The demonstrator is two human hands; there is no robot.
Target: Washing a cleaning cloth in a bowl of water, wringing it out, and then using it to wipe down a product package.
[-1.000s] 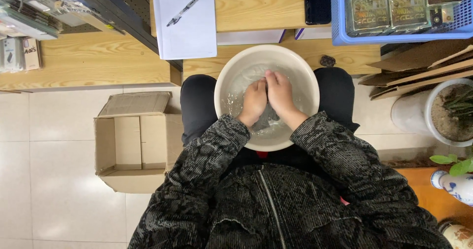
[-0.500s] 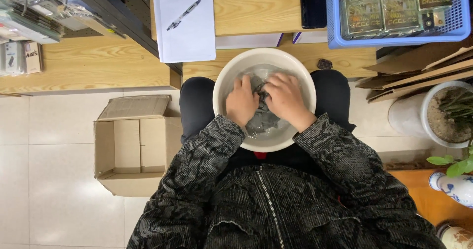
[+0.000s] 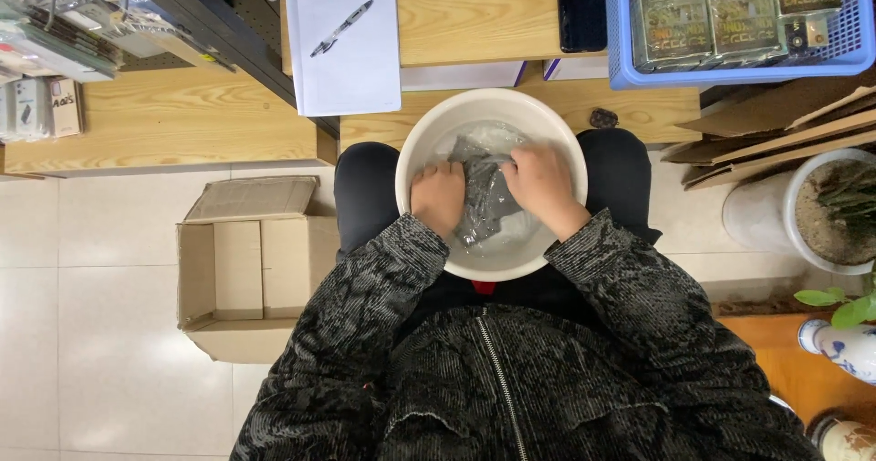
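A white round basin (image 3: 420, 151) with water rests on my lap between my knees. A wet grey cloth (image 3: 484, 201) lies in the water, bunched lengthwise. My left hand (image 3: 438, 196) grips the cloth's left side with curled fingers. My right hand (image 3: 543, 183) is closed over its right side, knuckles up. Both hands sit inside the basin, a little apart, with the cloth stretched between them. My dark patterned jacket sleeves reach to the wrists.
An open cardboard box (image 3: 246, 265) stands on the tiled floor to my left. Ahead is a wooden desk (image 3: 474, 14) with a white sheet and pen (image 3: 342, 27), and a blue basket (image 3: 730, 23) of packets. A white plant pot (image 3: 808, 210) and flattened cardboard stand at right.
My hands, close together in the water a second ago, have parted and lifted the grey cloth into view between them.
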